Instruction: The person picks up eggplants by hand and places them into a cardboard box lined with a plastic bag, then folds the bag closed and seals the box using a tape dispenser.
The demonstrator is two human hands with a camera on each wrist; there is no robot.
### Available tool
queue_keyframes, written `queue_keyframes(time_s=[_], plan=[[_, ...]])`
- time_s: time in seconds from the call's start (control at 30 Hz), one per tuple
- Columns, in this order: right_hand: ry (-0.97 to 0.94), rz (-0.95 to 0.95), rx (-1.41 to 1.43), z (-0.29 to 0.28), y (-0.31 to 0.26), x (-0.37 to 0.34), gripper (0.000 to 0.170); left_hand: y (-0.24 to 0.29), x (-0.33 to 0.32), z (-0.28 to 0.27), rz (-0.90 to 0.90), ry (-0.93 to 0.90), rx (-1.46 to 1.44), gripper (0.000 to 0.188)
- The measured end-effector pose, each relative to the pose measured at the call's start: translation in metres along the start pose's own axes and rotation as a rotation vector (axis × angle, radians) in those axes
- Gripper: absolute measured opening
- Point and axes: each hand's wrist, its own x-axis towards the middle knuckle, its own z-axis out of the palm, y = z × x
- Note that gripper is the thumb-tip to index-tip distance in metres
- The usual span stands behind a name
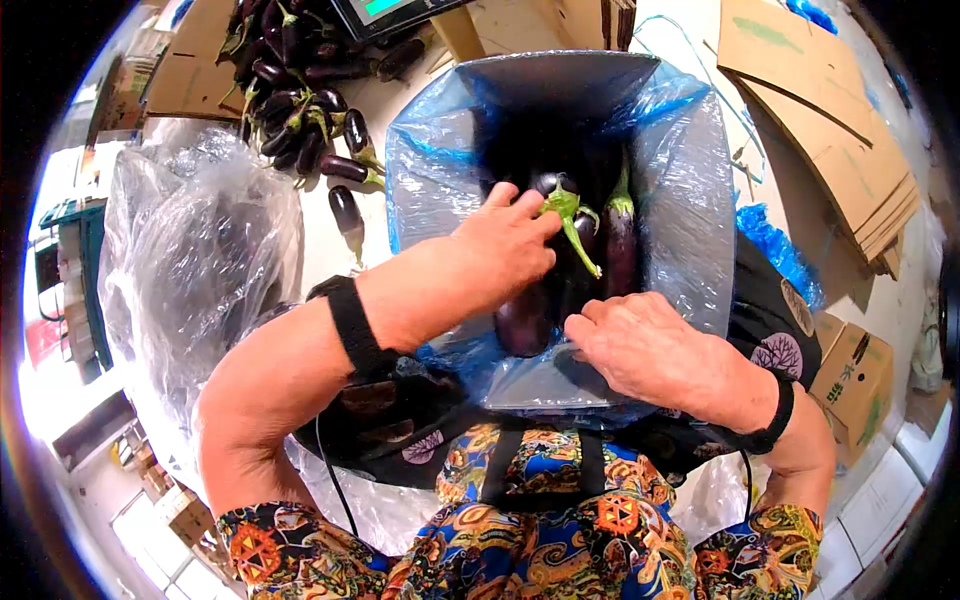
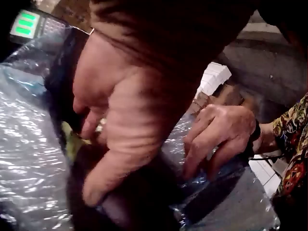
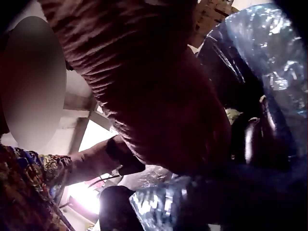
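In the head view, several dark purple eggplants (image 1: 522,320) with green stems lie in a box lined with clear bluish plastic (image 1: 690,200). My left hand (image 1: 480,255) reaches into the box and grips an eggplant near a bright green stem (image 1: 568,215). The left wrist view shows its thumb (image 2: 98,185) along the dark skin, with the fingers on the other side. My right hand (image 1: 665,350) is at the near right of the box, fingers bent downward beside the eggplants' lower ends. I cannot tell whether it pinches anything. Another eggplant (image 1: 621,245) lies along the right wall.
A pile of loose eggplants (image 1: 300,110) lies at the back left, beside a scale display (image 1: 390,10). Crumpled clear plastic (image 1: 200,230) is left of the box. Flattened cardboard (image 1: 820,120) leans at the right, above a small carton (image 1: 855,385).
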Motion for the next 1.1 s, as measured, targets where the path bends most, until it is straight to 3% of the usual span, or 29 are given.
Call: queue_keyframes(time_s=[0.03, 0.07, 0.2, 0.3, 0.4, 0.43, 0.5, 0.63, 0.77, 0.87, 0.97, 1.1], plan=[[0.032, -0.015, 0.002, 0.006, 0.002, -0.002, 0.018, 0.002, 0.002, -0.001, 0.017, -0.007, 0.031, 0.027], [-0.001, 0.006, -0.076, 0.012, 0.005, -0.001, 0.023, 0.001, 0.004, -0.004, 0.07, 0.006, 0.065, 0.012], [-0.045, 0.077, -0.258, 0.028, 0.018, 0.0, 0.039, -0.008, -0.007, -0.029, 0.177, 0.088, -0.101, 0.025], [-0.139, 0.136, -0.203, 0.025, 0.018, 0.007, 0.052, -0.019, -0.047, -0.083, -0.023, 0.026, -0.343, 0.037], [-0.139, 0.089, -0.215, 0.026, 0.014, 0.006, 0.06, -0.036, -0.092, -0.096, -0.313, 0.198, -0.901, 0.062], [-0.204, 0.091, -0.2, 0.028, 0.013, 0.01, 0.063, -0.039, -0.108, -0.095, -0.497, 0.149, -1.15, 0.069], [-0.142, 0.019, -0.202, 0.03, 0.012, 0.013, 0.033, -0.045, -0.133, -0.077, -0.547, 0.288, -1.393, 0.068], [-0.465, 0.03, 0.005, 0.018, 0.004, 0.025, 0.04, -0.039, -0.166, -0.066, -0.621, 0.242, -1.71, 0.064], [-0.519, 0.037, 0.131, 0.017, 0.004, 0.035, 0.032, -0.039, -0.181, -0.044, -0.615, 0.268, -2.045, 0.053], [-0.402, -0.052, 0.407, 0.009, 0.012, 0.036, 0.024, -0.044, -0.184, -0.025, -0.6, 0.297, -2.118, 0.049], [-0.257, -0.047, 0.48, -0.01, 0.009, 0.044, 0.018, -0.047, -0.186, -0.018, -0.62, 0.301, -2.157, 0.048], [0.207, 0.227, 0.022, -0.021, 0.007, 0.045, 0.01, -0.05, -0.182, -0.015, -0.624, 0.313, -2.129, 0.049]])
